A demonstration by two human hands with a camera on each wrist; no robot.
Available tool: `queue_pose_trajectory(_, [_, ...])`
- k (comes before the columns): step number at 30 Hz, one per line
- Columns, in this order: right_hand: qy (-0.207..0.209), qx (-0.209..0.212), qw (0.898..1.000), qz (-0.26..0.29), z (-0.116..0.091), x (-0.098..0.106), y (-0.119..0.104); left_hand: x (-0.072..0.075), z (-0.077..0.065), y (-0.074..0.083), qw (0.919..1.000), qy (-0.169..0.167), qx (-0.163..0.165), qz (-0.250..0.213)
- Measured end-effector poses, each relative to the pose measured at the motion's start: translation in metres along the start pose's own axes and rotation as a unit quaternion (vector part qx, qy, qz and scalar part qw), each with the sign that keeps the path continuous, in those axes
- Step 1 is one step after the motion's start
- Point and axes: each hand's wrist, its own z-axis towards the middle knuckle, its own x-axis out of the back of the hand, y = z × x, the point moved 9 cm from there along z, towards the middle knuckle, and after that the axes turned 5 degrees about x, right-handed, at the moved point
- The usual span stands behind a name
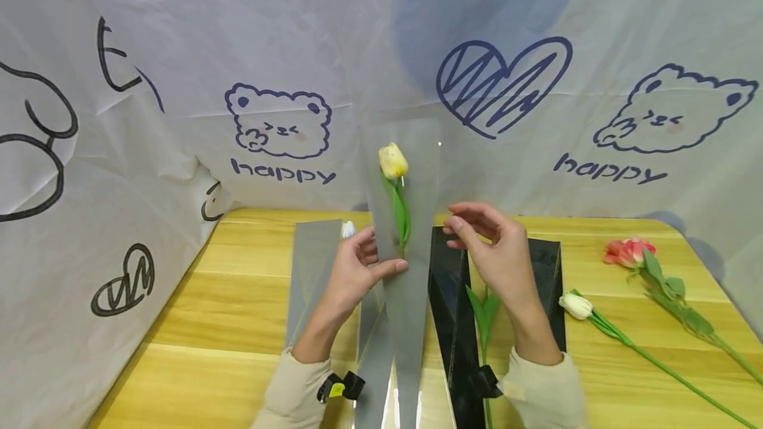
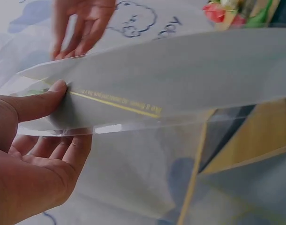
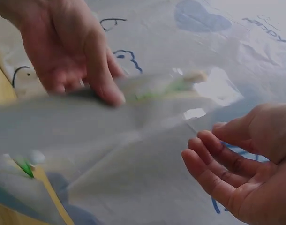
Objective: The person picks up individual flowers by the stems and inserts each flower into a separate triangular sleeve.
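Sleeving seems in hand: the left hand (image 1: 360, 269) pinches the sleeve (image 1: 408, 313), yellow tulip (image 1: 393, 161) inside, over the table (image 1: 226, 323) toward its far edge, the right hand (image 1: 493, 237), loosely curled, holding nothing, likely needed to settle the tulip.

Head view: looked forward and down over the wooden table (image 1: 208, 303), set back enough to show the left hand (image 1: 354, 270), the right hand (image 1: 497, 247) and the printed cloth (image 1: 352, 18) behind. Left wrist view: looked in close, past the left hand, across a grey flower sleeve (image 2: 194, 65). Right wrist view: faced that sleeve closely from the right hand's side. Both wrist views shared sleeve, hands and cloth
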Motion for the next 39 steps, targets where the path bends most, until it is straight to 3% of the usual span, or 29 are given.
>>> queue_pose_trajectory(4, [0.004, -0.012, 1.000, -0.009, 0.000, 0.010, 0.004, 0.032, -0.007, 0.011, 0.9989, 0.021, 0.020, -0.038])
queue_pose_trajectory(7, [-0.006, -0.032, 0.999, -0.023, 0.000, 0.012, 0.011, 0.067, -0.015, 0.014, 0.9967, 0.046, 0.033, -0.058])
queue_pose_trajectory(10, [-0.025, -0.052, 0.998, -0.040, 0.000, 0.006, 0.017, 0.105, -0.025, 0.006, 0.9943, 0.062, 0.055, -0.067])
queue_pose_trajectory(16, [-0.071, -0.069, 0.991, -0.090, -0.003, -0.020, 0.027, 0.176, -0.051, -0.034, 0.9862, 0.071, 0.140, -0.052])
queue_pose_trajectory(22, [-0.131, -0.066, 0.980, -0.136, -0.011, -0.047, 0.037, 0.233, -0.074, -0.084, 0.9703, 0.083, 0.224, 0.036])
queue_pose_trajectory(25, [-0.160, -0.065, 0.973, -0.153, -0.016, -0.059, 0.040, 0.248, -0.078, -0.103, 0.9635, 0.081, 0.249, 0.059])
queue_pose_trajectory(28, [-0.185, -0.070, 0.967, -0.160, -0.022, -0.074, 0.044, 0.255, -0.078, -0.117, 0.9603, 0.071, 0.262, 0.064])
queue_pose_trajectory(31, [-0.211, -0.085, 0.961, -0.158, -0.031, -0.095, 0.050, 0.259, -0.078, -0.125, 0.9538, 0.076, 0.273, 0.101])
queue_pose_trajectory(35, [-0.247, -0.101, 0.948, -0.173, -0.047, -0.126, 0.060, 0.264, -0.075, -0.123, 0.9388, 0.077, 0.266, 0.205])
queue_pose_trajectory(39, [-0.274, -0.106, 0.937, -0.189, -0.061, -0.154, 0.064, 0.265, -0.070, -0.109, 0.9111, 0.071, 0.238, 0.329])
